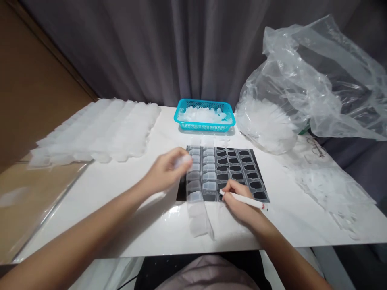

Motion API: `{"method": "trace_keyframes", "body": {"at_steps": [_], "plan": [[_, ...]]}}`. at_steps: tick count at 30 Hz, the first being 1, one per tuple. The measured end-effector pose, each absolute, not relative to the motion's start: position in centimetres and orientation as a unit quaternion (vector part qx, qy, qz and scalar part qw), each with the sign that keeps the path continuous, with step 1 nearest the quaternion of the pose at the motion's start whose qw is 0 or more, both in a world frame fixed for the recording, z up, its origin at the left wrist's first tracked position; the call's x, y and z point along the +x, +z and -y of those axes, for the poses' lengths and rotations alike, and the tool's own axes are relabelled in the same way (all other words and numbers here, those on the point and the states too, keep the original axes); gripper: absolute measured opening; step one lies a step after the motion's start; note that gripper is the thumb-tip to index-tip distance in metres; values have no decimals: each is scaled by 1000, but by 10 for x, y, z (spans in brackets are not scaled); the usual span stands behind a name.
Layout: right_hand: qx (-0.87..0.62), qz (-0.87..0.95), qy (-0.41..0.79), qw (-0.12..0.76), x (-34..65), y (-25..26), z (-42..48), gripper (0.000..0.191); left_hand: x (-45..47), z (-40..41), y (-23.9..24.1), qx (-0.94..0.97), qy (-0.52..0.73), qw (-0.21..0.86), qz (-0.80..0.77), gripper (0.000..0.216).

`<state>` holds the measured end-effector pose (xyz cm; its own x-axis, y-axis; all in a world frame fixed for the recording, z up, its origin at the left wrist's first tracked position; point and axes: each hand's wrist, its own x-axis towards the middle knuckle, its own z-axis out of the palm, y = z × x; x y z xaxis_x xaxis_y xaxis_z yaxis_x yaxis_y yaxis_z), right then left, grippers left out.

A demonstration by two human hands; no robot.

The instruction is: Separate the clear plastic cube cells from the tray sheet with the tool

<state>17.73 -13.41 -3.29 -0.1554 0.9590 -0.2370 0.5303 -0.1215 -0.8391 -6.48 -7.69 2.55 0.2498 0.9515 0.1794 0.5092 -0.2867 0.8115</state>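
A black tray (242, 169) with rows of small pockets lies flat on the white table (121, 193). Clear plastic pieces fill its left columns, and a strip of clear plastic pieces (198, 213) runs from the tray toward me. My left hand (166, 173) is closed on a small clear plastic piece at the tray's left edge. My right hand (240, 201) rests at the tray's near edge, fingers closed round a white pen-like stick (244, 199) that points left.
A turquoise basket (204, 117) holding clear pieces stands behind the tray. Stacked white plastic sheets (99, 129) lie at the left. A large crumpled clear bag (302, 92) with more pieces sits at the right, loose clear scraps (329, 189) beside it.
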Motion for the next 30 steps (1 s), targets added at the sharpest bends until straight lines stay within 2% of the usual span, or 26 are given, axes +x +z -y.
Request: {"method": "trace_keyframes", "body": {"at_steps": [3,7,14,16,18,21,24,26,30], "plan": [[-608,604,452,248,176,-39,125,7,-37,81,16,857,176,220,-432,25],[-597,606,462,251,173,-43,121,8,-13,84,3,900,8,130,-415,27],[-549,666,440,248,175,-37,120,7,0,87,-9,898,-39,85,-430,21],[-543,675,437,243,178,-37,122,10,-8,85,-8,889,-13,132,-438,19],[-539,677,438,245,181,-37,124,12,-27,80,-3,865,59,222,-446,20],[-529,678,443,254,182,-36,127,16,-67,67,11,753,236,361,-497,27],[-541,665,448,252,179,-36,126,12,-92,61,28,581,410,412,-570,34],[-565,642,457,246,177,-38,123,8,-91,64,35,544,433,454,-557,36],[-603,552,510,268,178,-43,119,14,-59,75,33,550,354,563,-506,35]]}}
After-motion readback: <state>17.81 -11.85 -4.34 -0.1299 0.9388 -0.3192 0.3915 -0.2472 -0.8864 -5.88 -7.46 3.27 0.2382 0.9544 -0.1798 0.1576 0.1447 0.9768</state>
